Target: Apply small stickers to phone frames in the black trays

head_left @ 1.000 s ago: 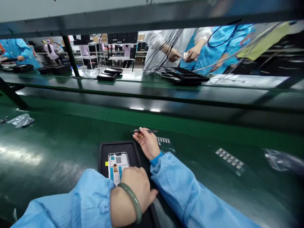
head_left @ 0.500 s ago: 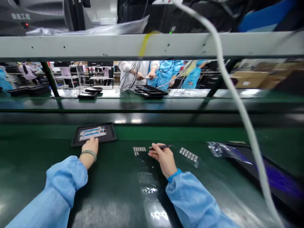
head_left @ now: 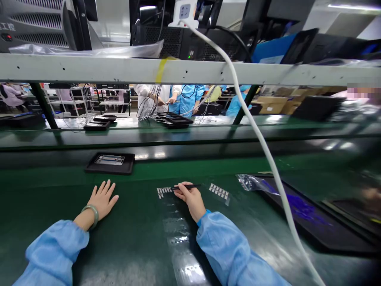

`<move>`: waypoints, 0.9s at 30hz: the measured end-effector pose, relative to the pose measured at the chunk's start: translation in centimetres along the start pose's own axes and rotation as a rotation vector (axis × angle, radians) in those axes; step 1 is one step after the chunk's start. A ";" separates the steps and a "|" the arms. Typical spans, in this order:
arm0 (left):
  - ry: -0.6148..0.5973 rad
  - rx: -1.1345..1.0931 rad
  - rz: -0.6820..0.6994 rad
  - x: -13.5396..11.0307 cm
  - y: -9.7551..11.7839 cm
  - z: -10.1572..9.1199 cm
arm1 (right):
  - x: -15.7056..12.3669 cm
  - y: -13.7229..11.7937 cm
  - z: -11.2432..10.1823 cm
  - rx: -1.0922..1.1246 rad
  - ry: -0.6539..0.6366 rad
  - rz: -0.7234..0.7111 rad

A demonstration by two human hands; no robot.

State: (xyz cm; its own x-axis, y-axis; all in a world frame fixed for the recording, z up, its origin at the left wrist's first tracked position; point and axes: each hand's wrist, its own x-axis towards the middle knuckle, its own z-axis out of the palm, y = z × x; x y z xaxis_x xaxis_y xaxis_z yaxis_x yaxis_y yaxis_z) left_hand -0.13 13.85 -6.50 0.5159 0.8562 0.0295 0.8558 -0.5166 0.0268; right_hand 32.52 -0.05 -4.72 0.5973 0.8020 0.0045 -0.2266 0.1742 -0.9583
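My left hand (head_left: 104, 198) is spread over the green work surface, fingers apart and holding nothing. Beyond its fingertips lies a black tray (head_left: 127, 167) with a flat phone-like frame (head_left: 109, 159) inside. My right hand (head_left: 189, 198) pinches dark tweezers (head_left: 190, 186), whose tip points left. That tip is at a clear strip of small pale stickers (head_left: 164, 190); whether it touches one I cannot tell. To the right of the hand lies a second sheet of small pale pieces (head_left: 219, 191).
A white cable (head_left: 256, 129) hangs down across the right side. Behind it a large black tray (head_left: 333, 240) holds purple pieces (head_left: 303, 206) and a clear plastic bag (head_left: 253, 182). A grey shelf beam (head_left: 119, 69) crosses above. Co-workers (head_left: 160, 97) stand beyond the bench.
My left hand has come back from the black tray and opened out. The tray sits farther back. My right hand has brought the tweezers up to the left sticker strip. The view has shifted right.
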 end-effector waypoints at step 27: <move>0.068 -0.116 0.095 -7.1 -2.1 0.4 | -4.8 1.5 4.0 -0.349 -0.447 -0.092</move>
State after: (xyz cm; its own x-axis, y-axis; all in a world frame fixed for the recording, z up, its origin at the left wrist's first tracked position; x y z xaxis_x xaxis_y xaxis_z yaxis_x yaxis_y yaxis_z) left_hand -5.56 8.79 -7.16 0.5875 0.8024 0.1051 0.7908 -0.5968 0.1357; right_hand 26.20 -1.35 -5.02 0.2024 0.9693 0.1396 0.1236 0.1161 -0.9855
